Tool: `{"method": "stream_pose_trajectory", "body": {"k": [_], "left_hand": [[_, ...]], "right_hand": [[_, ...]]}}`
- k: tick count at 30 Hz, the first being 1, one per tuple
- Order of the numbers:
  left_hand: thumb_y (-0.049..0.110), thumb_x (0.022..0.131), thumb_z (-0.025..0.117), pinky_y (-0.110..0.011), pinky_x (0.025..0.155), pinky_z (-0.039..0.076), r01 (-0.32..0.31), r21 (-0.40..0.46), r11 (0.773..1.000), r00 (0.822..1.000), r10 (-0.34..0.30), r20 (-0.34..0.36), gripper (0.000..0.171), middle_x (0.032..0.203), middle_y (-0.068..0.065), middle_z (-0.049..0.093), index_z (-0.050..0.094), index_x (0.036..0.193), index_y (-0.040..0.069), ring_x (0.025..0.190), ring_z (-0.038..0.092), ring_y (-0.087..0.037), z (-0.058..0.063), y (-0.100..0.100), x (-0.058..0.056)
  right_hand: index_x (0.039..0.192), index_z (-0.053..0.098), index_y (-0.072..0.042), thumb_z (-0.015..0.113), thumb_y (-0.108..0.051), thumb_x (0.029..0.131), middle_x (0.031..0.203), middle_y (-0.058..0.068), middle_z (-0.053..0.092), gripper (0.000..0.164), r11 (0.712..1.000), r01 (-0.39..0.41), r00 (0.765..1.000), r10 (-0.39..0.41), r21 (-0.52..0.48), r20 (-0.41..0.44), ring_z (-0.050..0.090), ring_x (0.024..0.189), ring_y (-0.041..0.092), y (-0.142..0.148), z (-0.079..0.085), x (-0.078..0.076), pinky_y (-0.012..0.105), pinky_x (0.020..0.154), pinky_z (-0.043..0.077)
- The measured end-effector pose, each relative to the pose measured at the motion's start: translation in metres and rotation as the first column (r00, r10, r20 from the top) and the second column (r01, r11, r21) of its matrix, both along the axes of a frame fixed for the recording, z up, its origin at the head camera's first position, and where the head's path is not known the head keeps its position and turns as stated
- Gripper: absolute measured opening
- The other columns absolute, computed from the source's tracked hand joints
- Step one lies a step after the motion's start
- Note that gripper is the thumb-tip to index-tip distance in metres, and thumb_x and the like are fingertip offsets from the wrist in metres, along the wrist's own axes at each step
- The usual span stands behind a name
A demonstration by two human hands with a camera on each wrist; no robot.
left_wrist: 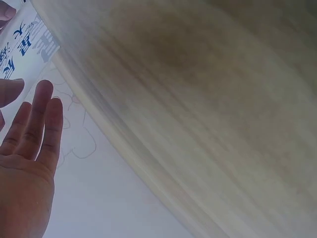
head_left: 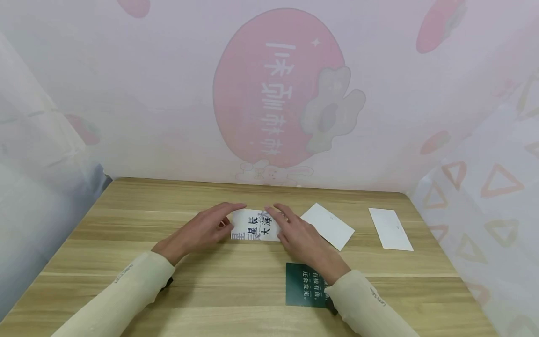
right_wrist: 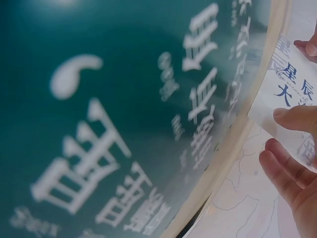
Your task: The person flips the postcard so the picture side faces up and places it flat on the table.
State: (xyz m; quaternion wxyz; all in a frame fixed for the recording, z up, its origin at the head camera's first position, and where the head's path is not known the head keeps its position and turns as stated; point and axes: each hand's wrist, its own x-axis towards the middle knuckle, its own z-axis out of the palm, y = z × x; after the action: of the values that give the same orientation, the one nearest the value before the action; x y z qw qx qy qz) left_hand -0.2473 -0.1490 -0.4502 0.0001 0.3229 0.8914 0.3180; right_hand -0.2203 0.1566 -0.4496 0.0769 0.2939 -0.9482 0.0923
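A white card (head_left: 246, 224) printed with dark blue and pale lilac Chinese characters is held between both hands near the middle of the table. My left hand (head_left: 206, 228) holds its left edge between thumb and index finger; the other fingers (left_wrist: 35, 124) stretch out beside it in the left wrist view. At the opposite edge my right hand (head_left: 301, 236) grips the card, its thumb (right_wrist: 297, 118) on the printed face and fingers behind. Beneath the right forearm lies a dark green card (head_left: 296, 285) with white characters, partly hidden by the wrist.
Two white cards lie on the wooden table (head_left: 210, 299) to the right: a tilted one (head_left: 330, 224) just beyond the right hand and another (head_left: 391, 229) near the right edge. A pink-and-white printed curtain (head_left: 168, 93) hangs behind the table and along its sides.
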Motion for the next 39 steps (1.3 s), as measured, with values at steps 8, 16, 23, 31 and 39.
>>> {"method": "stream_pose_trajectory", "body": {"k": [8, 16, 23, 31, 39], "left_hand": [[0.001, 0.104, 0.067, -0.028, 0.082, 0.061, 0.015, 0.010, 1.000, 1.000, -0.015, -0.016, 0.060, 0.144, -0.002, 0.068, 0.053, 0.160, 0.014, 0.098, 0.070, -0.009, -0.0013, -0.0003, 0.0016], [0.003, 0.104, 0.071, -0.031, 0.086, 0.060, 0.019, -0.007, 1.000, 1.000, -0.019, 0.014, 0.064, 0.148, -0.003, 0.065, 0.050, 0.163, 0.019, 0.103, 0.068, -0.011, -0.0018, -0.0004, 0.0029], [0.011, 0.102, 0.077, -0.034, 0.090, 0.060, 0.014, -0.038, 0.999, 0.999, -0.013, 0.040, 0.068, 0.151, 0.001, 0.062, 0.050, 0.163, 0.023, 0.105, 0.067, -0.013, -0.0023, 0.0013, 0.0038], [0.019, 0.100, 0.082, -0.050, 0.113, 0.055, 0.030, -0.119, 0.992, 0.999, -0.032, -0.018, 0.068, 0.162, -0.001, 0.053, 0.052, 0.161, 0.023, 0.143, 0.059, -0.024, -0.0066, 0.0017, 0.0043], [0.016, 0.097, 0.085, -0.050, 0.113, 0.055, 0.038, -0.142, 0.989, 0.998, -0.046, -0.053, 0.072, 0.161, -0.003, 0.054, 0.053, 0.161, 0.020, 0.144, 0.058, -0.026, -0.0077, 0.0002, 0.0044]], "right_hand": [[0.174, 0.027, -0.024, 0.070, -0.017, 0.107, 0.174, 0.008, 0.036, 0.080, 0.999, -0.006, 1.000, 0.006, 0.047, 0.002, 0.070, 0.130, 0.032, -0.0011, -0.0017, -0.0012, 0.045, 0.091, 0.065], [0.173, 0.028, -0.025, 0.069, -0.018, 0.108, 0.173, 0.008, 0.037, 0.077, 0.998, -0.012, 1.000, 0.013, 0.067, -0.003, 0.069, 0.130, 0.032, -0.0017, -0.0024, 0.0007, 0.046, 0.105, 0.061], [0.170, 0.035, -0.023, 0.067, -0.017, 0.108, 0.170, 0.011, 0.043, 0.070, 0.997, -0.009, 1.000, 0.009, 0.074, 0.000, 0.066, 0.135, 0.033, -0.0031, -0.0036, 0.0016, 0.048, 0.109, 0.059], [0.169, 0.038, -0.019, 0.065, -0.016, 0.109, 0.170, 0.011, 0.043, 0.066, 0.998, 0.007, 1.000, -0.009, 0.063, 0.024, 0.063, 0.139, 0.034, -0.0040, -0.0035, 0.0025, 0.049, 0.112, 0.057], [0.171, 0.036, -0.018, 0.065, -0.019, 0.109, 0.172, 0.009, 0.040, 0.068, 0.997, 0.019, 0.999, -0.022, 0.078, 0.040, 0.061, 0.140, 0.033, -0.0057, -0.0029, 0.0029, 0.048, 0.115, 0.054]]}}
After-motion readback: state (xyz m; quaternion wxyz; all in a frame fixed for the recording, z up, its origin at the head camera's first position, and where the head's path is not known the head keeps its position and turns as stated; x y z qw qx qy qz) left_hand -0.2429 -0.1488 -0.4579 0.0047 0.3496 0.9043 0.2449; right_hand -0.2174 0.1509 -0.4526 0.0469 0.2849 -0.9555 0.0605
